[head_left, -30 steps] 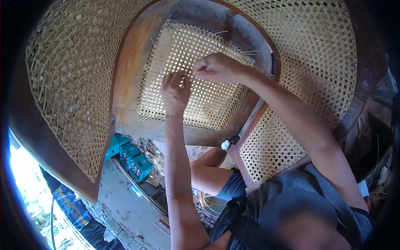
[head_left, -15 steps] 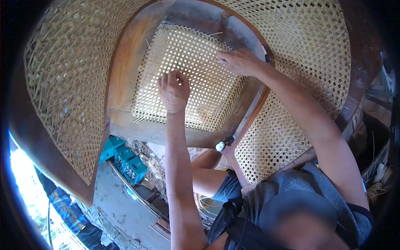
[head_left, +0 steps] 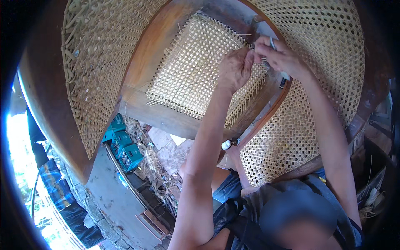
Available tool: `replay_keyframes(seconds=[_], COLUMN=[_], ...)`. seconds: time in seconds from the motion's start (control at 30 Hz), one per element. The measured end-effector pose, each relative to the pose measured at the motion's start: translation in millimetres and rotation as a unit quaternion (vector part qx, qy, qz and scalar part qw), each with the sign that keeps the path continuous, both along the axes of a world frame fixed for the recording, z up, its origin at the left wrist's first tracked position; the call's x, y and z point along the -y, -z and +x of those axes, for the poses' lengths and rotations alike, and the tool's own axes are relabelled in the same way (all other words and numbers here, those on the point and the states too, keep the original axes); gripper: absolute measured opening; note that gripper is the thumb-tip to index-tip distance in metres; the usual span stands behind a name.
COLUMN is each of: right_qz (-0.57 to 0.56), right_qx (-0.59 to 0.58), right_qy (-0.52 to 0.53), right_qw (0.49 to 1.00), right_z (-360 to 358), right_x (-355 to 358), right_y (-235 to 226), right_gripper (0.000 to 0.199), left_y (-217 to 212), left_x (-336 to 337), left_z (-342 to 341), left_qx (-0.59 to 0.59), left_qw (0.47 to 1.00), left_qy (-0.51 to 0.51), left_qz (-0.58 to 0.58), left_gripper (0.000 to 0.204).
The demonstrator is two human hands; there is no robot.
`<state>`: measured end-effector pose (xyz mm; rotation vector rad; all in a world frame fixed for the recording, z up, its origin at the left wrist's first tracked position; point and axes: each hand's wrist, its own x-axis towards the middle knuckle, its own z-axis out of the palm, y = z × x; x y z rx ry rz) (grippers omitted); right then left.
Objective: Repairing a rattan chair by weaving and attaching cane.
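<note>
Together at one cane panel (head_left: pixel 198 68): left hand (head_left: pixel 235 70), right hand (head_left: pixel 282 57) holding one tool (head_left: pixel 285 76).

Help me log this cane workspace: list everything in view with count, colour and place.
Square woven-cane panel: 1, pale straw, upper centre.
Curved woven-cane panels: at least 2, tan, left and right.
Smooth wooden frame: 1, brown, around the square panel.
Boxy plastic crates: at least 3, teal, lower left.
Loose dry strands: uncounted, tan, beside the crates.
Small lump: 1, white, below the square panel.
Slim object, kind unclear: 1, pale, in the right hand.
Left hand: 1, bare, over the square panel.
Right hand: 1, bare, upper right.
</note>
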<state>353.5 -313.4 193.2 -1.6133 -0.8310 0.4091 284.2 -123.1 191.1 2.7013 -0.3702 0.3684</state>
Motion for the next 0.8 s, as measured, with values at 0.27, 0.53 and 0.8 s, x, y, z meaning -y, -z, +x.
replay_keyframes(seconds=[0.27, 0.53, 0.8], right_qz=[-0.356, -0.162, -0.199], right_qx=[-0.217, -0.194, -0.183], right_qy=[-0.081, -0.012, -0.007], right_qw=[0.905, 0.967, 0.963], right_z=[-22.6, -41.9, -22.0], right_x=[-68.8, -99.0, -118.2], right_y=[24.9, 44.2, 32.1], right_gripper=[0.034, 0.026, 0.024], left_y=[-42.7, -29.1, -28.9], left_x=[-70.1, -84.5, -83.2], left_z=[-14.3, -12.7, -7.8], left_qx=[0.027, -0.076, -0.096], left_qw=[0.975, 0.984, 0.98], left_qy=[-0.067, -0.162, -0.176], left_qz=[-0.211, 0.004, 0.022], left_gripper=[0.008, 0.015, 0.017])
